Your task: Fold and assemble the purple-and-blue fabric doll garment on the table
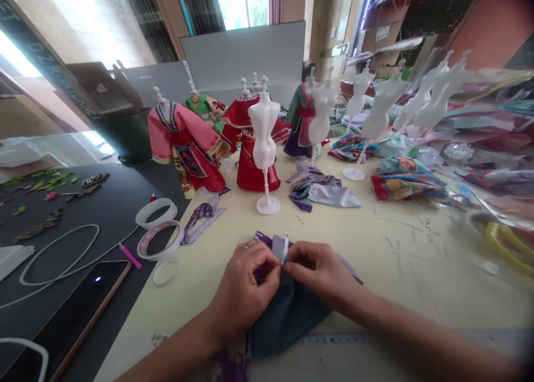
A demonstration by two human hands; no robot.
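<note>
My left hand (254, 276) and my right hand (319, 268) meet over a small blue-grey and purple doll garment (287, 309) at the front of the table. Thumb and fingers of each hand pinch the cloth near its upper edge, close together. Between the fingertips a narrow white strip (285, 248) stands up. Purple cloth with a beaded edge shows behind my left fingers. The blue-grey part hangs toward me over a clear ruler (334, 339). Just beyond my hands stands a bare white doll mannequin (265, 132), upright on its round base.
Dressed doll mannequins, one in a pink robe (187, 137), stand behind. More bare mannequins (384, 101) and folded doll clothes (409, 182) lie right. Tape rolls (161, 240), a pink pen (130, 256) and a phone (79, 315) are at left; yellow-handled scissors (507, 248) at right.
</note>
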